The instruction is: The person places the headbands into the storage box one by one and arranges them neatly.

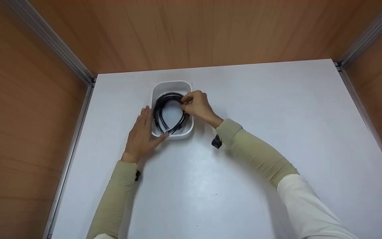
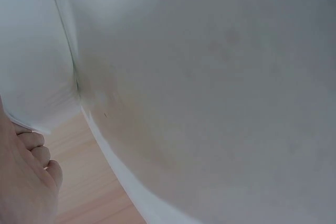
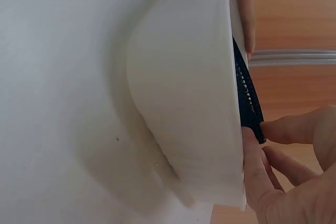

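Observation:
Several black headbands (image 1: 168, 96), some with toothed, coil-like edges, lie curved together inside a white rectangular container (image 1: 155, 87). My right hand (image 1: 198, 105) is over the container's right rim and pinches one headband between thumb and fingers. In the right wrist view, the black headband (image 3: 248, 93) rises a little above the rim, its end between the fingertips. My left hand (image 1: 140, 134) lies along the container's left side with straight fingers, its thumb across the front left corner of the rim. The left wrist view shows part of the left hand (image 2: 26, 177) beside the container's pale wall.
The container stands on a white table (image 1: 260, 99), left of its middle, towards the back. Wooden panels (image 1: 211, 33) with metal edge rails (image 1: 55, 36) enclose the back and both sides.

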The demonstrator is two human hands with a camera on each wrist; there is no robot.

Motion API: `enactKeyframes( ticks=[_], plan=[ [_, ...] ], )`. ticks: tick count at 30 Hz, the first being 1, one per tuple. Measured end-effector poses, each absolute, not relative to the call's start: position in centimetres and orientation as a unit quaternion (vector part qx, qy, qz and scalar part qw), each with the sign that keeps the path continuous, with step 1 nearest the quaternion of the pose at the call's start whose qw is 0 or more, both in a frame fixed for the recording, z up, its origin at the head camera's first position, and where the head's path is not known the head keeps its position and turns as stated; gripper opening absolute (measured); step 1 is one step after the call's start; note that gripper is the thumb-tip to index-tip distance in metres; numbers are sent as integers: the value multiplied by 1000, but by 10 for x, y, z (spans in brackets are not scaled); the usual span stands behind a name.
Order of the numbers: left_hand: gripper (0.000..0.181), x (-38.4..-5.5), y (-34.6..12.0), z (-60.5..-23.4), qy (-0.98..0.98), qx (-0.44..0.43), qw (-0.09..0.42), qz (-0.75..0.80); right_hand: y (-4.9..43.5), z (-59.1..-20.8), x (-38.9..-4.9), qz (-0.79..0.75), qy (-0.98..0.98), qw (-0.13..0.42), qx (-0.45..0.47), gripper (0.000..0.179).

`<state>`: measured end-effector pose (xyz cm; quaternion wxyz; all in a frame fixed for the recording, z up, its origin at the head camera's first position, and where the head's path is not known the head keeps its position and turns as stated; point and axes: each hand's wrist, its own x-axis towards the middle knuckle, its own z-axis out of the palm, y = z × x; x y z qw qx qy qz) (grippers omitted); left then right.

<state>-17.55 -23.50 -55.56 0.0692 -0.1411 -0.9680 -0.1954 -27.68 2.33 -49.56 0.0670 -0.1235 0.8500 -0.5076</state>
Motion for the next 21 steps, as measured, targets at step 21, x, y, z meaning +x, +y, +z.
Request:
enactKeyframes(
  ticks=[21],
  plan=[
    [120,-176,-238,-553,-969,-141,68,-190,37,-486,-273,-509,847,46,-145,23]
  ],
)
